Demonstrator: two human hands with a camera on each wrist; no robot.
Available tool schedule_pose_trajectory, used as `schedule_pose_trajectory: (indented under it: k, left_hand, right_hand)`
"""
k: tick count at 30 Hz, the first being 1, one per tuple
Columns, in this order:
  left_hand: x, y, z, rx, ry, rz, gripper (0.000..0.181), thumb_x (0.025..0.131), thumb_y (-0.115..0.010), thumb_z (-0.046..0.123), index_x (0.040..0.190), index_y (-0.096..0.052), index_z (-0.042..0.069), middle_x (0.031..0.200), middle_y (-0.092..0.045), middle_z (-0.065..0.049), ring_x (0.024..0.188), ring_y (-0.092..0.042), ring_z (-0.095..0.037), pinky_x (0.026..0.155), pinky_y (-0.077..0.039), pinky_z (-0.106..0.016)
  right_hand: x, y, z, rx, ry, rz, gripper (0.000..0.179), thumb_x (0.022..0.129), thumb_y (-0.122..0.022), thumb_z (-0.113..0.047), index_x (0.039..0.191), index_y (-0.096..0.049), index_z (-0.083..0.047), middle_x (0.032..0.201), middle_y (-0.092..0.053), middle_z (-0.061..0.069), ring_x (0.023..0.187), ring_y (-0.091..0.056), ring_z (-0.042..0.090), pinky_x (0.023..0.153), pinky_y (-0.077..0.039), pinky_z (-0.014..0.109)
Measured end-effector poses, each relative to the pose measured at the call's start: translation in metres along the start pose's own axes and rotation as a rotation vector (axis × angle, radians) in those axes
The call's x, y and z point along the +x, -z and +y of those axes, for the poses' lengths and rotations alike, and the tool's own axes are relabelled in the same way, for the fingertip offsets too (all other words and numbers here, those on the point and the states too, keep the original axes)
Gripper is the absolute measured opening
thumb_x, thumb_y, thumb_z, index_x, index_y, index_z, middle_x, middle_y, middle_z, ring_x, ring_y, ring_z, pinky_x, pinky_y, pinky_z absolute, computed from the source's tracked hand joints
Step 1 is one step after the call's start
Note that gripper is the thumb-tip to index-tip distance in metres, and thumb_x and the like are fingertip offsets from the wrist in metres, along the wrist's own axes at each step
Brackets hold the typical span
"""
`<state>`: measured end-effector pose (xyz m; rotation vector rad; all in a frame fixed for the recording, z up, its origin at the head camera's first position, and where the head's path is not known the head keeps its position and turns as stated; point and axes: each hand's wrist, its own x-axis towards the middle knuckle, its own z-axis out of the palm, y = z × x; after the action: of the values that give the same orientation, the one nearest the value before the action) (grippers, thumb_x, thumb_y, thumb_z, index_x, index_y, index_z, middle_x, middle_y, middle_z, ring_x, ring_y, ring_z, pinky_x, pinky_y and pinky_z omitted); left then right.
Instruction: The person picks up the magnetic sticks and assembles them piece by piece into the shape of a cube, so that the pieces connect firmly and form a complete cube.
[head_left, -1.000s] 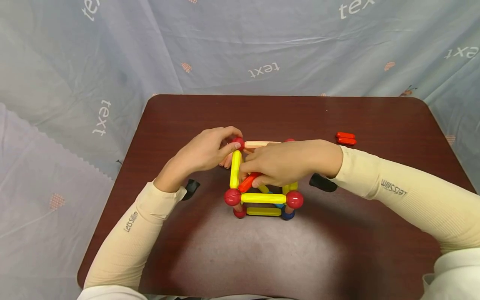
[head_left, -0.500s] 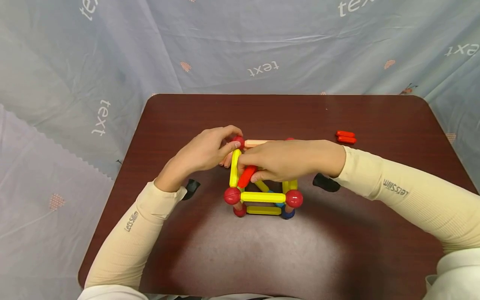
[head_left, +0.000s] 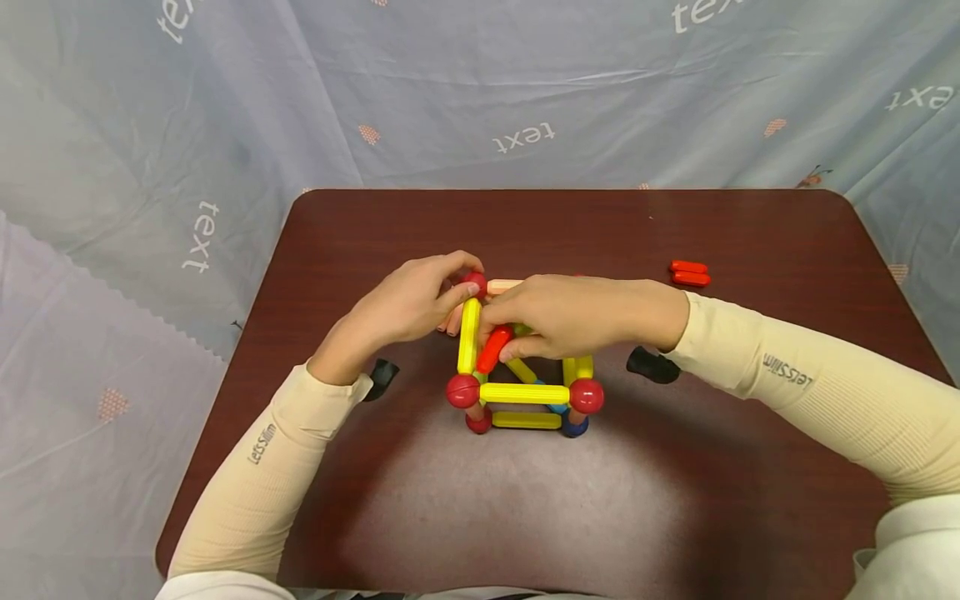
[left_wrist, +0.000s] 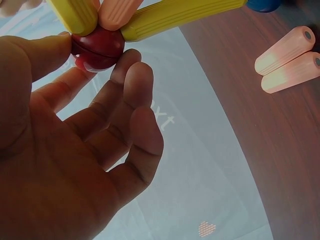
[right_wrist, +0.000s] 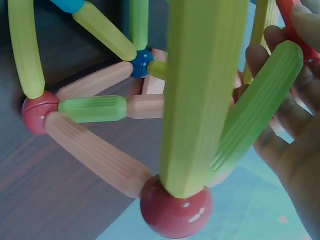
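Note:
A box-shaped frame of ribbed magnetic rods and balls stands on the table, with a yellow rod (head_left: 525,393) along its near top edge. At the far left top corner, my left hand (head_left: 408,300) pinches a red ball (head_left: 474,284) between thumb and fingertips. Yellow and peach rods meet at that red ball (left_wrist: 100,47) in the left wrist view. Over the frame's left part, my right hand (head_left: 577,312) holds a short red rod (head_left: 493,348), slanted, beside the left yellow rod (head_left: 468,337). A green rod (right_wrist: 260,105) passes before the right fingers in the right wrist view.
Two loose red rods (head_left: 690,273) lie at the right rear of the brown table (head_left: 600,517). Behind the left hand are two loose peach rods (left_wrist: 287,60). A grey curtain (head_left: 487,92) hangs beyond the table's far edge.
My right hand has lifted slightly, and the red rod in it has turned steeper, its near end moving away from the near left ball. The left hand stays on its ball.

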<state>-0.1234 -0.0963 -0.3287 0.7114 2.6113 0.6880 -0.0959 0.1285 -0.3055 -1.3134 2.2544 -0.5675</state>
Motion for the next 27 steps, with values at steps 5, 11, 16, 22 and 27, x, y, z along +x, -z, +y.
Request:
schedule_pose_trajectory:
  k: [5, 11, 16, 22, 27]
  left_hand:
    - [-0.001, 0.0, 0.0, -0.006, -0.002, -0.003, 0.032, 0.104, -0.06, 0.029, 0.133, -0.059, 0.017, 0.113, -0.071, -0.004, 0.09, -0.067, -0.022, 0.084, -0.057, -0.038]
    - [0.0, 0.0, 0.0, -0.005, 0.001, -0.009, 0.032, 0.104, -0.059, 0.029, 0.134, -0.058, 0.017, 0.114, -0.07, -0.005, 0.091, -0.067, -0.022, 0.085, -0.056, -0.039]
    - [0.0, 0.0, 0.0, -0.007, 0.001, -0.01, 0.033, 0.104, -0.059, 0.029, 0.135, -0.058, 0.016, 0.111, -0.071, -0.005, 0.088, -0.067, -0.022, 0.085, -0.055, -0.039]
    - [0.0, 0.0, 0.0, -0.009, -0.002, -0.009, 0.034, 0.104, -0.059, 0.029, 0.136, -0.057, 0.016, 0.111, -0.071, -0.005, 0.089, -0.067, -0.022, 0.085, -0.055, -0.039]
    - [0.0, -0.001, 0.0, -0.01, 0.001, -0.012, 0.035, 0.104, -0.059, 0.029, 0.136, -0.057, 0.016, 0.111, -0.071, -0.005, 0.086, -0.066, -0.022, 0.082, -0.056, -0.038]
  right_hand:
    - [0.0, -0.002, 0.0, -0.023, 0.0, 0.01, 0.025, 0.097, -0.07, -0.032, 0.12, -0.065, -0.024, 0.102, -0.067, -0.013, 0.073, -0.061, 0.004, 0.074, -0.054, 0.024]
    - [0.002, -0.005, 0.0, -0.14, 0.056, 0.01, 0.025, 0.101, -0.064, -0.032, 0.12, -0.057, -0.018, 0.094, -0.068, -0.012, 0.072, -0.061, 0.001, 0.076, -0.052, 0.025]
    - [0.003, -0.008, 0.004, -0.187, 0.085, 0.028, 0.03, 0.103, -0.058, -0.038, 0.12, -0.05, -0.015, 0.083, -0.064, -0.012, 0.076, -0.059, 0.0, 0.082, -0.048, 0.035]
    - [0.003, -0.007, 0.006, -0.193, 0.057, 0.028, 0.03, 0.102, -0.054, -0.045, 0.116, -0.05, -0.019, 0.091, -0.058, -0.012, 0.092, -0.053, 0.004, 0.078, -0.04, 0.035]
    - [0.003, -0.005, 0.01, -0.133, 0.046, 0.028, 0.029, 0.099, -0.06, -0.046, 0.115, -0.057, -0.022, 0.099, -0.06, -0.011, 0.097, -0.053, 0.004, 0.081, -0.041, 0.036]
